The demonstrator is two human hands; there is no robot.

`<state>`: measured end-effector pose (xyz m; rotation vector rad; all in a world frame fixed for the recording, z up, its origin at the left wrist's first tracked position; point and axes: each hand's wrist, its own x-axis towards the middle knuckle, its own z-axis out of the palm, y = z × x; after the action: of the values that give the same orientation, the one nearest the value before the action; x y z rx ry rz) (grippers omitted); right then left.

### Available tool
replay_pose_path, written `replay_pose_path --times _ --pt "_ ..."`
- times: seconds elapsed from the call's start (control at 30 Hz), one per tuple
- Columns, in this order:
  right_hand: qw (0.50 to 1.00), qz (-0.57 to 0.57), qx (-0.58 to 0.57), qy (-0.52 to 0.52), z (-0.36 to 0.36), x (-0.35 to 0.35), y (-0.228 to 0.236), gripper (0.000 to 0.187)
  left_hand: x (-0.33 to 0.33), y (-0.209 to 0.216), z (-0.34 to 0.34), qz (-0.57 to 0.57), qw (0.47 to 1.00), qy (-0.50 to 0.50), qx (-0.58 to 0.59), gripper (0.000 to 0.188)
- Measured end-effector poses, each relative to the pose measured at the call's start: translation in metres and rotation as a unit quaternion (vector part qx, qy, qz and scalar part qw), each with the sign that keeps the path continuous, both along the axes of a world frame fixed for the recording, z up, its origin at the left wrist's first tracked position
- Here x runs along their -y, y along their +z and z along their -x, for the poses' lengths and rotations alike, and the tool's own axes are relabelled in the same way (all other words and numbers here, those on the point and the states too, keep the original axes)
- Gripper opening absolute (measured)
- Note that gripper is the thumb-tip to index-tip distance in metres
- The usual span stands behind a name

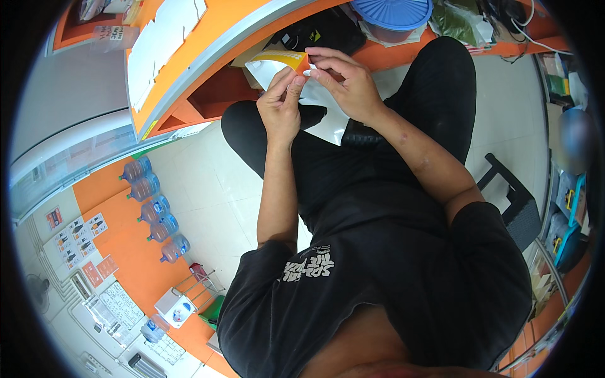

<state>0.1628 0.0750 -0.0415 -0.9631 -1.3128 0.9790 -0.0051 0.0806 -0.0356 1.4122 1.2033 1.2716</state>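
Your left hand [280, 110] and right hand [354, 91] hold the folded yellow-and-white paper [285, 59] up above your lap, just beyond your knees. Your left thumb and fingers pinch its lower side; your right thumb and fingertips close on its orange right end. The counter's [220, 22] curved metal rim runs near the paper's left side. Past its far side sit a black bag [328, 31] and a blue tub [392, 16]. Tile floor [208, 179] spreads between your left forearm and the water jugs [155, 208].
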Motion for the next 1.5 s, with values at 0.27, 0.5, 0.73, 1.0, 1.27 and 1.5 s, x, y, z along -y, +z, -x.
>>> replay_pose_path --times 0.27,0.5,0.73,1.0,1.27,1.5 --pt "0.999 0.005 0.031 -0.007 -0.003 0.001 0.004 0.017 0.002 0.006 -0.003 0.028 0.999 -0.009 -0.017 0.022" --pt "0.994 -0.05 0.092 -0.041 -0.002 -0.001 -0.003 0.016 0.001 0.003 -0.004 0.05 0.998 -0.003 0.03 0.022" --pt "0.999 0.02 0.01 0.039 -0.002 -0.002 -0.002 0.019 -0.003 0.001 0.002 0.058 0.996 0.008 0.07 0.023" --pt "0.996 -0.032 0.036 0.069 0.01 0.002 -0.019 0.02 -0.004 0.005 -0.016 0.07 0.992 0.058 0.087 0.032" --pt "0.975 -0.004 0.219 -0.043 0.001 -0.009 -0.05 0.028 -0.01 0.012 -0.032 0.102 0.978 0.134 0.127 0.032" --pt "0.938 0.287 -0.187 0.056 -0.013 -0.024 -0.039 0.021 -0.009 -0.023 -0.017 -0.004 0.97 -0.1 -0.219 0.036"
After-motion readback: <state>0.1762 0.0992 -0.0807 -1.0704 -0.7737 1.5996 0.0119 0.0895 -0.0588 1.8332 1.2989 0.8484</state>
